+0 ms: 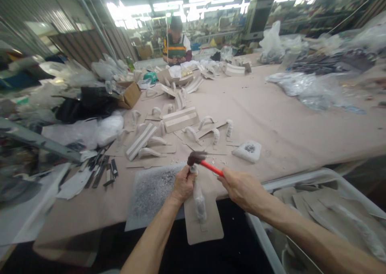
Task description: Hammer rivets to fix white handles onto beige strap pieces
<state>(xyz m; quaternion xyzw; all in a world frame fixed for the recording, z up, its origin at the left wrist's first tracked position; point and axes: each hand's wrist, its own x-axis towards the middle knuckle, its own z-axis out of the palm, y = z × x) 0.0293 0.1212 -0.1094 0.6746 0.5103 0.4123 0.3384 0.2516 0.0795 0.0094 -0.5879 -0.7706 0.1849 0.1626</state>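
My right hand (239, 187) is closed round the red handle of a hammer (212, 168). The hammer's dark head rests on or just above the far end of a plastic-wrapped handle (199, 201). That handle is fixed to a flat beige board (206, 231) with rounded corners, jutting over the table's near edge. My left hand (183, 184) is closed at the handle's far end, thumb and fingers gripping beside a small metallic-looking tip. Contact between hammer and tip cannot be made out. Left of my hand lies a pale sheet (150, 193) strewn with dark bits.
Several similar boards with wrapped handles (181, 119) lie across the table (289, 125). A white padded piece (247, 151) sits nearby. Dark strips (104, 171) lie left; a bin (334, 177) of boards stands right. Across the table is another person (177, 44).
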